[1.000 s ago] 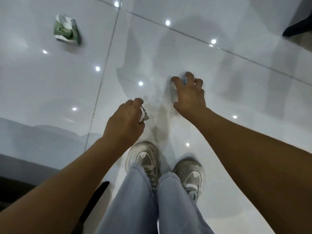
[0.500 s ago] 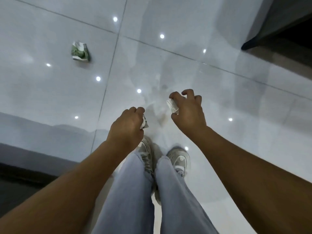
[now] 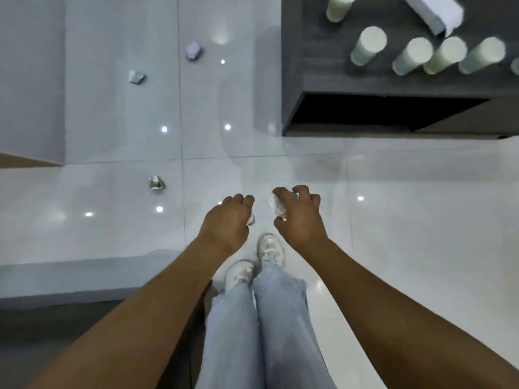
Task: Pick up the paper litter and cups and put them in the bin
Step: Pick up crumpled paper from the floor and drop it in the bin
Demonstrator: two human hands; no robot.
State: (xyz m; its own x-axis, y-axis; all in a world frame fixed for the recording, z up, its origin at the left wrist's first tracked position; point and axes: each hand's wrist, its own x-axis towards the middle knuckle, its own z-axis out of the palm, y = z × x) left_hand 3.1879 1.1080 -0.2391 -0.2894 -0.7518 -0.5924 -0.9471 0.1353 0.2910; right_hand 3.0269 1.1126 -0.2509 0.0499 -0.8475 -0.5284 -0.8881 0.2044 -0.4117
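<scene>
1. Right hand (image 3: 299, 217) – fingers curled, pinching a white paper wad (image 3: 276, 205), as before.
2. Left hand (image 3: 226, 220) grips a paper scrap (image 3: 250, 219).
3. New in view – dark table (image 3: 317, 66), two more floor wads (image 3: 193, 50).

Left hand (image 3: 224, 223): curled round a small white paper scrap (image 3: 250, 219).
Right hand (image 3: 299, 217): grips a crumpled white paper wad (image 3: 276, 205).
Glossy white tiled floor (image 3: 407, 220): three crumpled litter pieces far left (image 3: 156, 183).

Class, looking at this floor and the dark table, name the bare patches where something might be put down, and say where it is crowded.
Free: the floor tiles right of the right hand, below the dark table. Crowded: the table's right part with its pale cylinders, and the floor upper left, dotted with three crumpled papers.
</scene>
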